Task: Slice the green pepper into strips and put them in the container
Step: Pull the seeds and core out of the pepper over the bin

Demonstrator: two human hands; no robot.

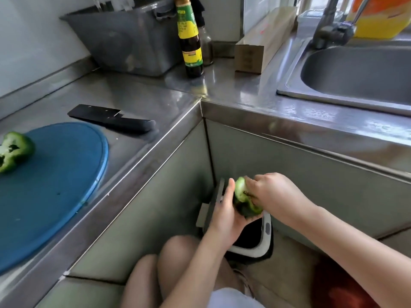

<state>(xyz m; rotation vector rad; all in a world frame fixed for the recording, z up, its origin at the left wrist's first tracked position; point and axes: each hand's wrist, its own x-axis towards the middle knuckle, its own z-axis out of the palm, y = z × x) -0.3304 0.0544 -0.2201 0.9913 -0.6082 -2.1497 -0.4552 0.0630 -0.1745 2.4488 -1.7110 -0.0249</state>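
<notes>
Two pepper halves: one half (15, 151) is left on the blue board (66, 185); the other half (243, 200), low and far right of that board, is clamped in the left grip (224, 215) and dug into by the curled right grip (274, 192), presumably so seeds are dropped in the bin (265, 233).

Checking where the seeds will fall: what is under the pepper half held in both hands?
An open white-rimmed bin stands on the floor below the pepper half. The left hand covers part of its mouth; its contents cannot be seen.
</notes>
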